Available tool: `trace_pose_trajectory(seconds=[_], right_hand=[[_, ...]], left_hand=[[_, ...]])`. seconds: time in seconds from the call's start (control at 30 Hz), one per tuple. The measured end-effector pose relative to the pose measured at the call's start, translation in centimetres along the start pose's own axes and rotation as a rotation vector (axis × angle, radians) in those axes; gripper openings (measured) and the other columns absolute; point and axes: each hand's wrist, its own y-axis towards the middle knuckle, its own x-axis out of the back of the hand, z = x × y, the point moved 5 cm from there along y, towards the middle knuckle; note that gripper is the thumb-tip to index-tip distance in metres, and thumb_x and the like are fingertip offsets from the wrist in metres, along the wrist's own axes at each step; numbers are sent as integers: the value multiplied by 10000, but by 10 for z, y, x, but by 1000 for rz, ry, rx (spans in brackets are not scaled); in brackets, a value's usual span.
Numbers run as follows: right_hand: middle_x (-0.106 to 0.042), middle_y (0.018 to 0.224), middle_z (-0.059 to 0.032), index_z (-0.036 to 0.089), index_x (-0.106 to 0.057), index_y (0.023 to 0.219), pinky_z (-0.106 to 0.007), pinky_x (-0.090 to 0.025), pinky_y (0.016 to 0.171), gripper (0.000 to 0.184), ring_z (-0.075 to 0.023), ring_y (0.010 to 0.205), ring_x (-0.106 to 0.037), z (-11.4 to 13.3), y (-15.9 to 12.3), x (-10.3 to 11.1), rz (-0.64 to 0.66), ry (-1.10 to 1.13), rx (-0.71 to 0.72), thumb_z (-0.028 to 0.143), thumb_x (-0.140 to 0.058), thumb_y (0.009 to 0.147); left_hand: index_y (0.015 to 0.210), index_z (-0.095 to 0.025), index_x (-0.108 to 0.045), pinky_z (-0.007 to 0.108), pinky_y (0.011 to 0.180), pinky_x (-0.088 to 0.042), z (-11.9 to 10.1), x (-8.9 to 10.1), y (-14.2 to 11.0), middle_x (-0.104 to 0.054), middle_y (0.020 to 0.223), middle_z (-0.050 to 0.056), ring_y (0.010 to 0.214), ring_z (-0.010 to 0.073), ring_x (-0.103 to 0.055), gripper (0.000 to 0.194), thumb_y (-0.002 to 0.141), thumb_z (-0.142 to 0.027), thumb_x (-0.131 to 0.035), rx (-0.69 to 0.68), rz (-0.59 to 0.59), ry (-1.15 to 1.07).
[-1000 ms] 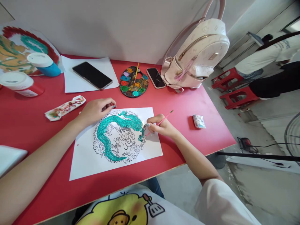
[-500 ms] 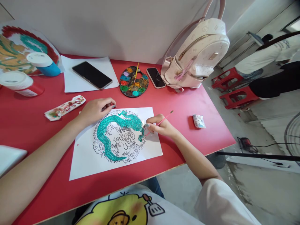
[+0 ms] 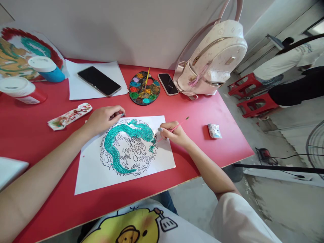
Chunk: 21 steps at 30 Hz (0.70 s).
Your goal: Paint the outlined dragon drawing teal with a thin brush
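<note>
A white sheet of paper [image 3: 91, 172] bears a round line drawing of a dragon, its long body [image 3: 109, 143] coloured green. My right hand [image 3: 174, 134] pinches a thin pink paintbrush [image 3: 181, 122], whose lower end reaches the green part at the drawing's right edge. A small dark tip shows at the brush's upper end. At the sheet's upper left edge rests my left hand [image 3: 105, 118], its fingers curled in with nothing visible in them. Beyond the sheet lies a round palette [image 3: 139, 94] of several paint colours, with a yellow brush [image 3: 147, 78] across it.
On the red table [image 3: 197, 148] are a large phone [image 3: 99, 81] on paper, a smaller phone [image 3: 168, 84], a pink backpack [image 3: 215, 57], a small packet [image 3: 214, 131], a paint-stained strip [image 3: 70, 116] and two paint jars [image 3: 48, 69]. People sit on red stools [image 3: 255, 105] at right.
My right hand has shifted slightly upward with the paintbrush, whose lower end now sits a little higher on the drawing. My left hand stays put.
</note>
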Motion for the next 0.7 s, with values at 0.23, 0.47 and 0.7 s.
trace_pose_trajectory(seconds=[0.23,0.47,0.7], right_hand=[[-528,584,39,246,-534,647,-290,-346,551,626,-115,524,-445,-3,0,-1,33,-10,12,597,-648,1152],[-511,580,40,250,-509,641,-287,-352,544,657,-112,519,-437,-5,-1,2,-26,-19,39,624,-621,1170],[-511,586,38,254,-504,657,-293,-366,562,655,-122,533,-436,-5,-2,2,9,-48,32,638,-597,1179]], left_hand=[[1136,-269,-787,351,768,-486,2,-1,0,-867,1043,90,859,259,-751,283,1040,-417,-567,-12,-6,10],[1130,-267,-784,354,791,-487,0,0,1,-857,1039,93,889,272,-760,284,1031,-413,-562,2,5,6],[1136,-274,-787,344,780,-486,1,0,0,-868,1042,83,884,262,-754,272,1027,-389,-566,-12,-7,8]])
